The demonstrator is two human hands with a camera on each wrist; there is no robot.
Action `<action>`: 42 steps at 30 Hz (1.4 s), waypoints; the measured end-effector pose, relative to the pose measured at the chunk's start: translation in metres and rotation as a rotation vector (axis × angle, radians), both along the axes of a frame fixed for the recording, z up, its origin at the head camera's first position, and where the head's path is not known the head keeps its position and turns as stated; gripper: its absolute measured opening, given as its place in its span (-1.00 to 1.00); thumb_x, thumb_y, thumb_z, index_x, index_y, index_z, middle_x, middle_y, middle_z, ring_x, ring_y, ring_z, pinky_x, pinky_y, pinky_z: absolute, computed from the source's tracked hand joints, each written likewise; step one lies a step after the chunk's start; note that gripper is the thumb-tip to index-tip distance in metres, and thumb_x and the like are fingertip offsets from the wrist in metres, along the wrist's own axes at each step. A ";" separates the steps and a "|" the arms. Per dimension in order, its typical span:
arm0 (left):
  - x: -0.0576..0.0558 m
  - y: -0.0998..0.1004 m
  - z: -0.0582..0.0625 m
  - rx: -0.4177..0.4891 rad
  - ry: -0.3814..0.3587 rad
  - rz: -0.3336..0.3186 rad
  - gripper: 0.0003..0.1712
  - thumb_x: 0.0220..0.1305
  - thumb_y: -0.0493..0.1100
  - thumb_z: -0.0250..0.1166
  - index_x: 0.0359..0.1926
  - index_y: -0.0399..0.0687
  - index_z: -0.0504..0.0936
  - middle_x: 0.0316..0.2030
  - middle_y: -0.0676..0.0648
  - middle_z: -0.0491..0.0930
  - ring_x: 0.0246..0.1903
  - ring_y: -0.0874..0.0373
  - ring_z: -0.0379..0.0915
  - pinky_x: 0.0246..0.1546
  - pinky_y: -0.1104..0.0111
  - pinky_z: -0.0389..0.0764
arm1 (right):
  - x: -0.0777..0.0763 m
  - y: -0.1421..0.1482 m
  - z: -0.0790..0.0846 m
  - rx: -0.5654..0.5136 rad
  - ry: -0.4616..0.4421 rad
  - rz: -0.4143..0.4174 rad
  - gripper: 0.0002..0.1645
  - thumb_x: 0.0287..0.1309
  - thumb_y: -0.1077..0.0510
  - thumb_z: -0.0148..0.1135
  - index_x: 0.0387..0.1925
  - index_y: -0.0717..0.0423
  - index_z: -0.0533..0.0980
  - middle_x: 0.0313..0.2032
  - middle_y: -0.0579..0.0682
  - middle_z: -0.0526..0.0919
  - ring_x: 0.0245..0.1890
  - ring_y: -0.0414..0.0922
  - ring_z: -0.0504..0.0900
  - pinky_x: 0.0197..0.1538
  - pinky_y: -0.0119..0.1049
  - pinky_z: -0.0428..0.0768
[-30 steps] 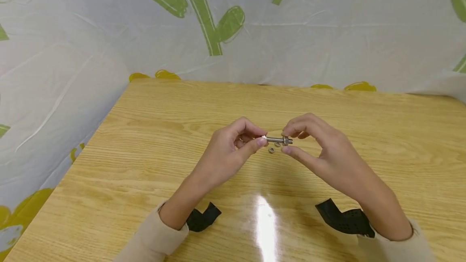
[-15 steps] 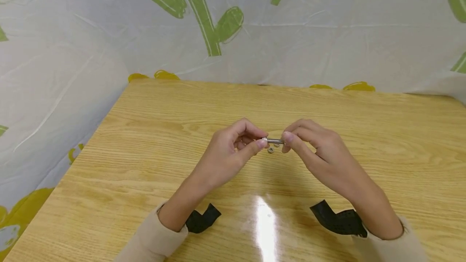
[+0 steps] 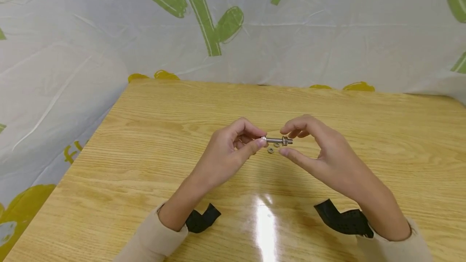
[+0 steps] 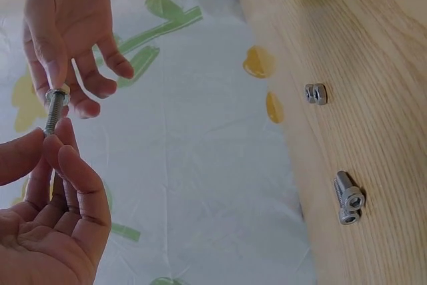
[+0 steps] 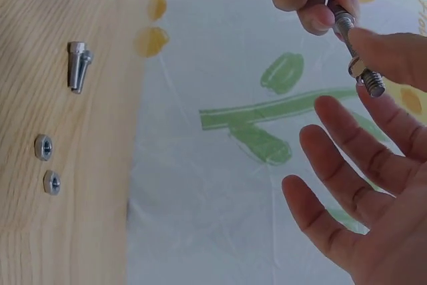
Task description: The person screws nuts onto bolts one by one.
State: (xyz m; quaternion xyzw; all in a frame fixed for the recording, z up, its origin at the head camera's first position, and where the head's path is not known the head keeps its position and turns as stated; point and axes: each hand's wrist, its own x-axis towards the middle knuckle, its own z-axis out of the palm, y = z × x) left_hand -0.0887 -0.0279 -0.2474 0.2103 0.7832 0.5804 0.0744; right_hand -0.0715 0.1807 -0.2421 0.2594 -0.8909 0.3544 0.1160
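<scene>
My left hand (image 3: 229,153) pinches the head end of a metal bolt (image 3: 274,140) between thumb and fingers, holding it level above the table. A hex nut (image 3: 285,141) sits on the shank near the free threaded end, which sticks out past it. Around that end my right hand (image 3: 329,155) is spread, thumb below and fingers above, apart from the nut in the head view. In the right wrist view the right thumb (image 5: 393,61) passes close to the bolt; whether it touches cannot be told. The bolt's head is hidden by the left fingertips.
On the wooden table (image 3: 164,165), two loose nuts (image 3: 271,150) lie beneath the held bolt. Two more socket-head bolts (image 4: 347,195) lie together on the table in the wrist views. A white cloth (image 3: 291,43) with green leaf shapes hangs behind the table.
Half a second ago my right thumb and fingers pinched the nut; now they have spread away from it, as a second ago. My left hand keeps its hold on the bolt.
</scene>
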 end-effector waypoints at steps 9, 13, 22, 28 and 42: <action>0.000 0.000 0.000 0.005 -0.004 0.000 -0.86 0.26 -0.20 0.22 -0.17 -0.13 0.56 -0.29 -0.01 0.64 -0.43 0.22 0.48 -0.47 0.44 0.50 | 0.000 -0.001 0.000 -0.014 0.041 0.017 -0.66 -0.01 0.32 0.35 -0.21 -0.05 0.48 -0.20 -0.28 0.53 -0.17 -0.35 0.49 -0.05 -0.59 0.40; 0.000 0.000 0.000 -0.002 0.009 0.001 -0.86 0.26 -0.21 0.22 -0.18 -0.13 0.56 -0.28 0.00 0.65 -0.42 0.24 0.50 -0.44 0.43 0.52 | 0.000 -0.001 -0.001 -0.029 -0.004 0.018 -0.77 0.10 0.27 0.27 -0.26 -0.10 0.49 -0.21 -0.29 0.53 -0.18 -0.34 0.48 -0.08 -0.54 0.40; -0.001 0.000 -0.001 -0.007 0.030 -0.010 -0.85 0.26 -0.20 0.21 -0.17 -0.14 0.56 -0.26 -0.01 0.65 -0.38 0.25 0.52 -0.38 0.41 0.56 | -0.002 -0.006 -0.002 0.015 -0.068 -0.064 -0.75 0.35 0.11 0.00 -0.43 -0.14 0.55 -0.30 -0.27 0.56 -0.25 -0.34 0.44 -0.17 -0.36 0.45; -0.001 0.000 0.001 -0.016 0.018 -0.006 -0.86 0.26 -0.20 0.22 -0.17 -0.12 0.56 -0.28 0.01 0.64 -0.39 0.24 0.51 -0.39 0.41 0.55 | -0.001 -0.001 0.002 0.030 -0.115 -0.052 -0.85 0.28 0.07 0.11 -0.15 -0.08 0.53 -0.17 -0.20 0.58 -0.16 -0.25 0.47 -0.11 -0.18 0.46; -0.001 0.001 0.001 -0.008 -0.001 0.004 -0.87 0.25 -0.19 0.23 -0.18 -0.09 0.57 -0.29 0.04 0.64 -0.41 0.22 0.50 -0.42 0.42 0.54 | -0.001 0.001 0.001 -0.002 0.051 0.035 -0.65 -0.02 0.34 0.34 -0.19 0.00 0.46 -0.16 -0.22 0.53 -0.14 -0.33 0.46 -0.03 -0.59 0.38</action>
